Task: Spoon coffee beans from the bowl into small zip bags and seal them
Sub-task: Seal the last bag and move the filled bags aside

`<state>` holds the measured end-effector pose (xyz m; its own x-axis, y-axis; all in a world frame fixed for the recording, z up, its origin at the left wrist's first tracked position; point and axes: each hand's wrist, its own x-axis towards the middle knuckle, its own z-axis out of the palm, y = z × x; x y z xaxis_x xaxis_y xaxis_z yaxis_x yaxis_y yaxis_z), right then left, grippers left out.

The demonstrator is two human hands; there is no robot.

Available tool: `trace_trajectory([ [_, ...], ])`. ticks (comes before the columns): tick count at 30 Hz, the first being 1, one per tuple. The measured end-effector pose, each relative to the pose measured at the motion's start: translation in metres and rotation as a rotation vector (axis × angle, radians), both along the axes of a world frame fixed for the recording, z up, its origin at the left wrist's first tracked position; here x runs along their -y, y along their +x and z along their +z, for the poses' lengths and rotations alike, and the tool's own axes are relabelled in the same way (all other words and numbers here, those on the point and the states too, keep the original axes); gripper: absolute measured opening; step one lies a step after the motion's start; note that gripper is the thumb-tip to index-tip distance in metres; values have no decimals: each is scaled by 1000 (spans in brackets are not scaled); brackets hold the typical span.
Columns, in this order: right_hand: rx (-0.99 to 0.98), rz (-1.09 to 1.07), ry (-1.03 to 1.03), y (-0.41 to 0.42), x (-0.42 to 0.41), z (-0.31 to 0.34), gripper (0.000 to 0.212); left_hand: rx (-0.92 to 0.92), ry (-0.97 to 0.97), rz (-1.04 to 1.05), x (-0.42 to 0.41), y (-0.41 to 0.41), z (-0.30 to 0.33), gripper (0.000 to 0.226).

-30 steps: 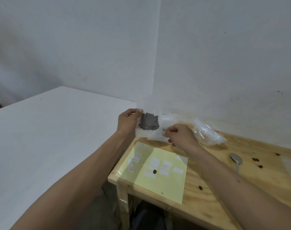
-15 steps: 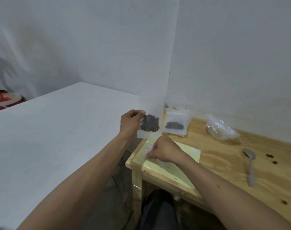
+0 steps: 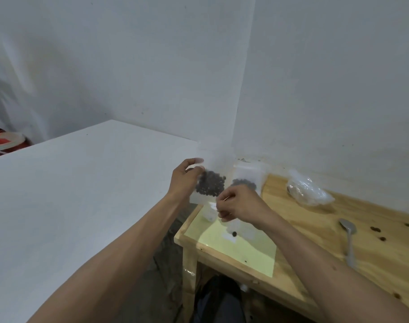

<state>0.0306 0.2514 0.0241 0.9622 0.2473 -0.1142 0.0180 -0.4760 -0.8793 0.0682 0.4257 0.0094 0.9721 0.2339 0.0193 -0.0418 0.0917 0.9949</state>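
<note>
Left hand (image 3: 185, 180) holds a small zip bag (image 3: 209, 186) of coffee beans up by its left edge, above the corner of the wooden tabletop (image 3: 315, 231). Right hand (image 3: 238, 206), fingers curled, pinches something small and pale just below that bag; what it is cannot be made out. A second filled bag (image 3: 247, 180) stands against the wall behind. A crumpled clear plastic bundle (image 3: 308, 192) lies further right. A metal spoon (image 3: 349, 238) lies on the wood among loose beans (image 3: 383, 238). A yellow sheet (image 3: 243, 250) covers the near corner.
</note>
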Motion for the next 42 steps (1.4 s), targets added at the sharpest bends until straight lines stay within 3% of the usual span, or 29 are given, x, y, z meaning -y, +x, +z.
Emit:
trace_trajectory([
  [9, 294, -268, 214, 19, 67, 49, 8, 37, -122, -173, 62, -2, 20, 17],
  [19, 502, -401, -71, 23, 109, 55, 12, 46, -104, -337, 125, -7, 36, 20],
  [28, 524, -402, -112, 25, 123, 49, 11, 33, -54, -313, 140, -6, 34, 26],
  [37, 470, -477, -167, 21, 122, 45, 14, 64, -36, -254, 149, -8, 34, 15],
  [40, 428, -536, -232, 17, 123, 47, 28, 71, -48, -239, 150, -10, 34, 15],
  [42, 415, -591, -243, 18, 126, 44, 56, 67, -65, -232, 149, -10, 34, 15],
])
